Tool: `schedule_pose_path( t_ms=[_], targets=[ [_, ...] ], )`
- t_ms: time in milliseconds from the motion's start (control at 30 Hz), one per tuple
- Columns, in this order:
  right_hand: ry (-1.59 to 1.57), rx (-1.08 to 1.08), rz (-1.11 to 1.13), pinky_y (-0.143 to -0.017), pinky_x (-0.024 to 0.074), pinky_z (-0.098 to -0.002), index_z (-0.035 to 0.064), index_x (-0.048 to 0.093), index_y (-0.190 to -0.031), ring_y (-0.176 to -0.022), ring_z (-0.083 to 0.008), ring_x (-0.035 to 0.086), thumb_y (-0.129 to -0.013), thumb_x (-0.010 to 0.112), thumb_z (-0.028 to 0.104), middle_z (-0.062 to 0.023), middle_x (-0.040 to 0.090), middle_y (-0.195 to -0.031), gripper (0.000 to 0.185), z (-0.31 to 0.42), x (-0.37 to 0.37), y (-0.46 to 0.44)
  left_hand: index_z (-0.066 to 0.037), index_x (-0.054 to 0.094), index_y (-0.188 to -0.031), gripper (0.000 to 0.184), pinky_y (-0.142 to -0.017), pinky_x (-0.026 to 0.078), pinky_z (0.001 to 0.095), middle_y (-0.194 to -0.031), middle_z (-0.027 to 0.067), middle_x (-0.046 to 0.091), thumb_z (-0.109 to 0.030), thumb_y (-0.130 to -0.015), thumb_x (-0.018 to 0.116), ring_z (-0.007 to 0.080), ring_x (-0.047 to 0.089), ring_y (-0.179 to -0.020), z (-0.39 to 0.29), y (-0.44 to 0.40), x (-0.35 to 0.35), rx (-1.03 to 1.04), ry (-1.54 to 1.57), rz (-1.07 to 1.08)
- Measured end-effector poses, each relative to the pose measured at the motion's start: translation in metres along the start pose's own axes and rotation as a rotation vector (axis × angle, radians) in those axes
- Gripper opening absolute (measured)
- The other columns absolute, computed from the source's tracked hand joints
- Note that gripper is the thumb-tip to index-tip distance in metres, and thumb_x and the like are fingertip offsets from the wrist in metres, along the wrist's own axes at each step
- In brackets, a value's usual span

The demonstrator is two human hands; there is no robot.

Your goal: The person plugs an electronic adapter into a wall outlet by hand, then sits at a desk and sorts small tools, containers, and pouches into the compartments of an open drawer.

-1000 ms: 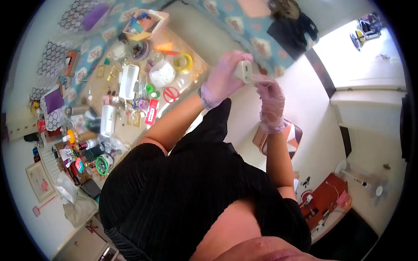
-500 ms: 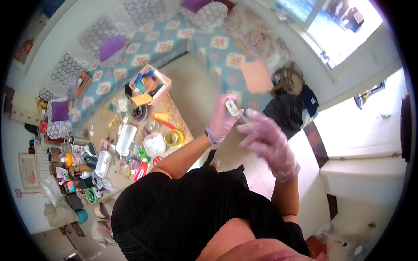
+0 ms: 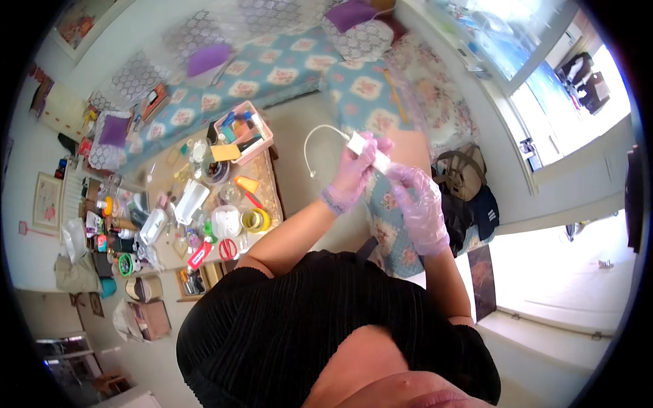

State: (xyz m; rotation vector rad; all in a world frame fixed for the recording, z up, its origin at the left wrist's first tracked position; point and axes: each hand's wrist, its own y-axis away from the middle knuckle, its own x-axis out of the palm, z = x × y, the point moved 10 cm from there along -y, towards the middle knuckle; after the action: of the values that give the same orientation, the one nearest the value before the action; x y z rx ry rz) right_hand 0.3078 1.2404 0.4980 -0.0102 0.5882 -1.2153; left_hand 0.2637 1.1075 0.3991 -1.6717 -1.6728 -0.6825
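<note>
Far left, a framed picture (image 3: 47, 200) is hung on the wall. Left part of the table (image 3: 269, 190) is crowded with bottles and small containers, too packed to sort; a green-rimmed container (image 3: 126, 264) is set at the near edge. Moving right: two long white trays, a left tray (image 3: 153, 226) and a right tray (image 3: 192, 202), are laid apart. Red-and-white packet (image 3: 200, 255) is placed near, with red-handled scissors (image 3: 228, 249) just to its right. White tub (image 3: 226, 222) is seated farther in, yellow tape roll (image 3: 256, 219) just right of it. Pink basket (image 3: 266, 134) is parked at the far right corner, filled with mixed small items.

Right of the table, a white cable (image 3: 325, 126) is looped in mid-air, run into the far-left end of a white device (image 3: 381, 162). Device is held up off the table, tilted, between the two gloved hands. It is gripped by the left hand (image 3: 358, 166), fingers wrapped round its middle. Right hand (image 3: 416, 204) is held narrow, fingertips at the near-right end; whether that end is pinched can't be told.

Behind, the couch (image 3: 360, 88) is covered in blue floral cloth. Farther right, a khaki backpack (image 3: 466, 163) is rested on it
</note>
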Motion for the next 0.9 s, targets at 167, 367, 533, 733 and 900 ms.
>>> schedule_pose_path(
  t_ms=[167, 367, 533, 733, 900],
  targets=[
    [-0.122, -0.039, -0.108, -0.076, 0.0508, -0.0324, 0.0028, 0.063, -0.112, -0.086, -0.0198, 0.063, -0.088, 0.06, 0.004, -0.0124, 0.065, -0.1, 0.024, -0.045, -0.013, -0.013, 0.001, 0.053, -0.113, 0.037, -0.106, 0.045, 0.0488, -0.123, 0.0251, 0.057, -0.031, -0.095, 0.059, 0.0396, 0.049, -0.125, 0.0, -0.012, 0.041, -0.141, 0.517, 0.14],
    [-0.147, -0.002, -0.008, -0.077, 0.0488, -0.0313, 0.0013, 0.064, -0.107, -0.082, -0.0185, 0.06, -0.088, 0.059, 0.003, -0.0093, 0.064, -0.095, 0.02, -0.053, -0.009, -0.02, 0.008, 0.049, -0.117, 0.051, -0.108, 0.042, 0.0503, -0.124, 0.0214, 0.055, -0.038, -0.095, 0.057, 0.0355, 0.044, -0.129, -0.009, -0.009, 0.067, -0.308, 0.868, 0.209],
    [-0.142, -0.047, 0.027, -0.079, 0.0484, -0.0308, 0.0014, 0.065, -0.103, -0.084, -0.0182, 0.061, -0.088, 0.06, 0.004, -0.0095, 0.065, -0.094, 0.016, -0.049, -0.006, -0.017, 0.011, 0.048, -0.118, 0.056, -0.108, 0.043, 0.0497, -0.128, 0.0192, 0.052, -0.041, -0.096, 0.055, 0.032, 0.045, -0.13, -0.012, 0.001, 0.073, -0.364, 1.013, 0.211],
    [-0.142, -0.023, 0.022, -0.078, 0.0485, -0.0299, 0.0018, 0.065, -0.104, -0.083, -0.0174, 0.061, -0.089, 0.059, 0.005, -0.0092, 0.066, -0.095, 0.016, -0.047, -0.004, -0.01, -0.003, 0.047, -0.126, 0.045, -0.105, 0.045, 0.0465, -0.12, 0.0165, 0.06, -0.029, -0.093, 0.063, 0.032, 0.051, -0.124, -0.027, 0.009, 0.049, -0.067, 0.242, 0.221],
    [-0.199, 0.045, 0.024, -0.076, 0.0483, -0.0291, 0.0028, 0.065, -0.105, -0.081, -0.0148, 0.059, -0.09, 0.06, 0.006, -0.0072, 0.065, -0.093, 0.016, -0.041, 0.008, -0.004, -0.011, 0.04, -0.133, 0.054, -0.105, 0.042, 0.0415, -0.121, 0.0124, 0.06, -0.014, -0.088, 0.069, 0.0303, 0.052, -0.122, -0.044, 0.025, 0.035, 0.105, -0.029, 0.157]
  ],
)
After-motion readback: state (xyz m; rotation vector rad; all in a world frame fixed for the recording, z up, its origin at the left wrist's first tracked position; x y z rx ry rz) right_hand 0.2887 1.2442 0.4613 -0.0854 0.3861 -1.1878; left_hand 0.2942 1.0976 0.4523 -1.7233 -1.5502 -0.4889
